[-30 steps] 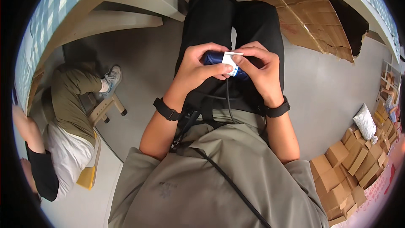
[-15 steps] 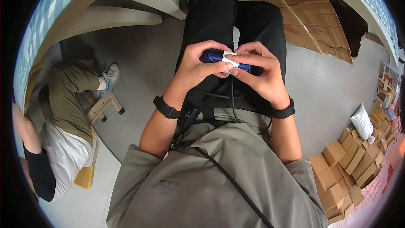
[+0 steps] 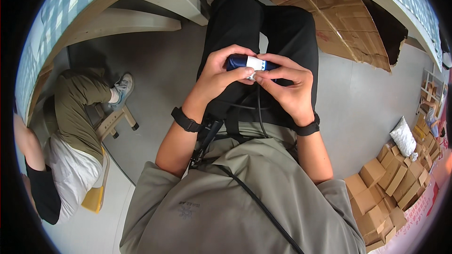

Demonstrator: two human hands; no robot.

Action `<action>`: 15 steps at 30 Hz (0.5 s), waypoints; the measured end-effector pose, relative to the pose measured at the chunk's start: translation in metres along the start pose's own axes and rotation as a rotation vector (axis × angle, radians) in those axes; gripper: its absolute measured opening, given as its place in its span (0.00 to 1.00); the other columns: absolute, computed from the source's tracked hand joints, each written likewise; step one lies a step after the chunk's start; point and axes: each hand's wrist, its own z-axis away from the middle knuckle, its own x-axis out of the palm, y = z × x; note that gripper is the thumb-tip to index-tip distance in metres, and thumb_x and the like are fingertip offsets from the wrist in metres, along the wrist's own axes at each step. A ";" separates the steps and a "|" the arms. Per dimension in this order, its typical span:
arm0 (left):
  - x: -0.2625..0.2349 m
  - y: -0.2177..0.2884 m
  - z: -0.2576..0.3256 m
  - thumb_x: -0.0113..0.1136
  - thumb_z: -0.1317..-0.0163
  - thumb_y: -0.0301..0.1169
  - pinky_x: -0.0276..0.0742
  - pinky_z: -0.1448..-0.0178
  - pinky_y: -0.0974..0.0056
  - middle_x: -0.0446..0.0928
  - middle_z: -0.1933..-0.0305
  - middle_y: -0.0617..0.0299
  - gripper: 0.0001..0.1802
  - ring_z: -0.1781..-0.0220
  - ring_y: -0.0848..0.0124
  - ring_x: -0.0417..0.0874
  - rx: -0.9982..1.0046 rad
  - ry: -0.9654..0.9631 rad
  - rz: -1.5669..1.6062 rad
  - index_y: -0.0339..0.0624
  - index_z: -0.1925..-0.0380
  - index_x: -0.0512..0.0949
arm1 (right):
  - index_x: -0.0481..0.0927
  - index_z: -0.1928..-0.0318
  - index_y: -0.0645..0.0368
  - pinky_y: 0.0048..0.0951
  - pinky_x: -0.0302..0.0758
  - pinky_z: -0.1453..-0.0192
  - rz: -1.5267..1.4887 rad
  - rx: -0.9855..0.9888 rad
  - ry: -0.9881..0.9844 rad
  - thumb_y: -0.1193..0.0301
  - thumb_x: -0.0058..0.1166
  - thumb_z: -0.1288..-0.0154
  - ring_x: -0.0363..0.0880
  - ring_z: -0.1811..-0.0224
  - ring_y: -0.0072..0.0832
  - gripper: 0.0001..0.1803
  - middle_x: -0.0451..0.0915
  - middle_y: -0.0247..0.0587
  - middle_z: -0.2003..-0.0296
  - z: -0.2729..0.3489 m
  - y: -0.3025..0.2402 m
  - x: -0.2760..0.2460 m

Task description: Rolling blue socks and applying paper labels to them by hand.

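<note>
A small dark blue bundle (image 3: 237, 62) with a rounded end lies crosswise between my hands, above my lap. Around its middle goes a white paper band (image 3: 255, 62) with blue print. My left hand (image 3: 220, 69) is closed on the bundle's left part, its thumb pressing the band's near edge. From the other side, my right hand (image 3: 293, 81) grips the right part, with thumb and fingertips pinched at the band's lower edge close to the left thumb. The fingers cover most of the bundle's right end, and I cannot tell what it is made of.
A table with a blue checked cloth (image 3: 61, 14) curves across the far side. Flattened cardboard (image 3: 339, 23) leans at the far right. Many cardboard boxes (image 3: 372, 171) and a white pillow-like bag (image 3: 403, 136) lie at right. Another person (image 3: 77, 160) sits at left.
My right thumb and fingertips have moved down and left to the band's lower edge, and the right wrist has shifted slightly left. My left hand stays nearly still.
</note>
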 end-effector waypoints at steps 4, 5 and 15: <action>-0.001 0.004 0.001 0.63 0.44 0.30 0.81 0.46 0.64 0.78 0.53 0.55 0.22 0.49 0.69 0.81 0.034 -0.013 -0.156 0.32 0.49 0.76 | 0.88 0.70 0.61 0.29 0.80 0.48 0.023 -0.011 0.010 0.84 0.66 0.52 0.86 0.54 0.33 0.08 0.86 0.44 0.55 0.001 -0.005 0.000; -0.002 0.004 0.001 0.63 0.44 0.30 0.81 0.46 0.64 0.78 0.53 0.55 0.22 0.49 0.69 0.81 0.035 -0.013 -0.156 0.32 0.49 0.76 | 0.87 0.71 0.61 0.29 0.80 0.48 0.028 -0.018 0.012 0.84 0.66 0.52 0.85 0.53 0.33 0.07 0.86 0.44 0.55 0.001 -0.007 0.001; -0.012 -0.005 0.000 0.66 0.45 0.26 0.78 0.46 0.67 0.80 0.53 0.57 0.18 0.51 0.72 0.81 0.053 -0.038 -0.097 0.33 0.53 0.79 | 0.80 0.68 0.60 0.29 0.79 0.47 0.126 -0.126 0.141 0.83 0.70 0.55 0.81 0.49 0.33 0.14 0.81 0.41 0.55 0.008 -0.005 0.013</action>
